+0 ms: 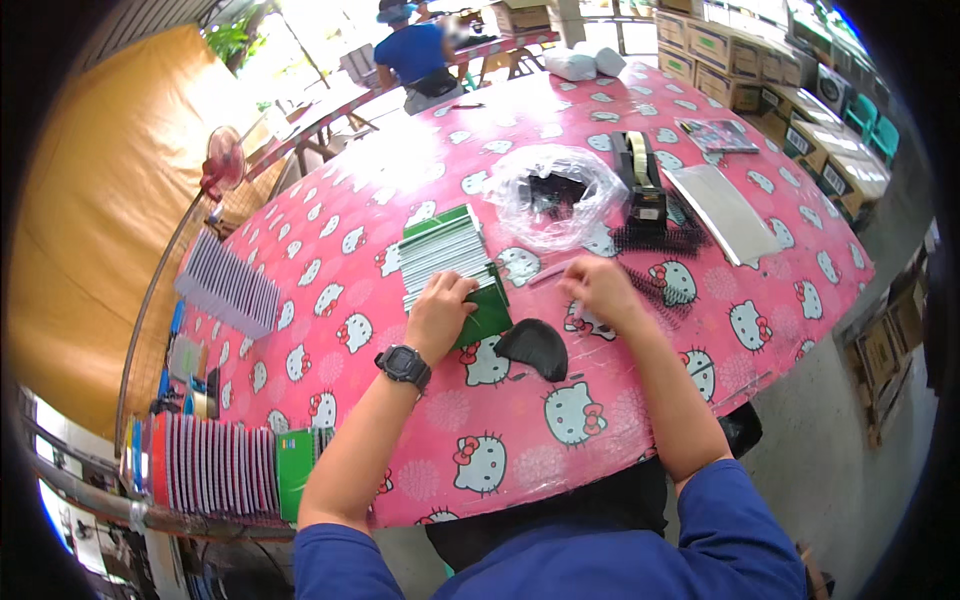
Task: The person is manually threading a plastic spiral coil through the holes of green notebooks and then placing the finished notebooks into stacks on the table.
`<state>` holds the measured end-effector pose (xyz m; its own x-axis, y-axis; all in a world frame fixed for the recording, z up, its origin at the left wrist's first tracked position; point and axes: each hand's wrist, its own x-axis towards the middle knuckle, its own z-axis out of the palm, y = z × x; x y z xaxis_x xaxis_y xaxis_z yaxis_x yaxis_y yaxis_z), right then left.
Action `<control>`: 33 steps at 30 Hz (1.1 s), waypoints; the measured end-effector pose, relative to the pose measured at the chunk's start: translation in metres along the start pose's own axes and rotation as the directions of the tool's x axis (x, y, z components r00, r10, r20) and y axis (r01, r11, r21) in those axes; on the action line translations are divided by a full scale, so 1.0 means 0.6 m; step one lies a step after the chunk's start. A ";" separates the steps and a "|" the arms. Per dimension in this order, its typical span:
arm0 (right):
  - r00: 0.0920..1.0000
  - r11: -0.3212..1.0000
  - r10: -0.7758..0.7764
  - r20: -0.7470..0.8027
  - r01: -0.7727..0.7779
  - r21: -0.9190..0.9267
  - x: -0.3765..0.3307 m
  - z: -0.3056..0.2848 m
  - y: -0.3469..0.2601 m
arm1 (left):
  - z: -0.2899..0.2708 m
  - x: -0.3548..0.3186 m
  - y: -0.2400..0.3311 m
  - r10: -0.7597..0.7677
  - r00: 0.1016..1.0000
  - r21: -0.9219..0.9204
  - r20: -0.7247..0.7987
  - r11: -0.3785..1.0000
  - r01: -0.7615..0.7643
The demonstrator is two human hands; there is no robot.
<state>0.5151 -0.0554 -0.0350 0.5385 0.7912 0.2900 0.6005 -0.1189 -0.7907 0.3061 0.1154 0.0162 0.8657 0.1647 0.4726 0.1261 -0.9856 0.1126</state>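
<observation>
My left hand (pixel 440 312), with a black watch on its wrist, rests on the near end of a fanned row of green-and-white booklets (pixel 445 255), gripping the nearest green one (pixel 490 312). My right hand (pixel 598 288) hovers just to the right with its fingers curled, beside a thin pink strip (pixel 548 272) on the pink cartoon-cat tablecloth (pixel 520 440). Whether it pinches anything is hidden. A black curved pad (pixel 535 347) lies between my hands, near the front.
A crumpled clear plastic bag (pixel 555 190), a black tape dispenser (pixel 642 175), black comb bindings (pixel 660 240) and a stack of clear sheets (pixel 725 210) lie beyond my hands. Rows of booklets (pixel 228 290) stand at left. A person in blue (pixel 415 55) sits far off. Cardboard boxes (pixel 740 60) line the right.
</observation>
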 end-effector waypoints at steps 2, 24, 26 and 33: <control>0.980 0.971 0.049 -0.191 -0.091 -0.219 0.004 -0.066 0.017 | 0.010 0.002 -0.011 -0.131 0.990 -0.042 0.043 0.990 0.133; 0.896 0.920 -0.229 -0.380 0.072 -0.386 -0.009 -0.073 -0.030 | -0.042 -0.093 0.085 -0.377 0.923 -0.295 -0.073 0.893 0.341; 0.990 0.988 0.115 -0.082 -0.122 -0.097 -0.033 -0.047 -0.109 | -0.049 -0.102 0.089 -0.404 0.912 -0.309 -0.076 0.879 0.363; 0.926 0.945 -0.326 0.187 0.325 0.037 -0.088 0.054 -0.155 | -0.054 -0.151 0.110 -0.295 0.955 -0.115 0.020 0.948 0.295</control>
<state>0.4116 -0.0666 0.0061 0.1922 0.8842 0.4258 0.7210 0.1671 -0.6725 0.2205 0.0367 0.0090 0.7998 0.4473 0.4004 0.3196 -0.8818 0.3468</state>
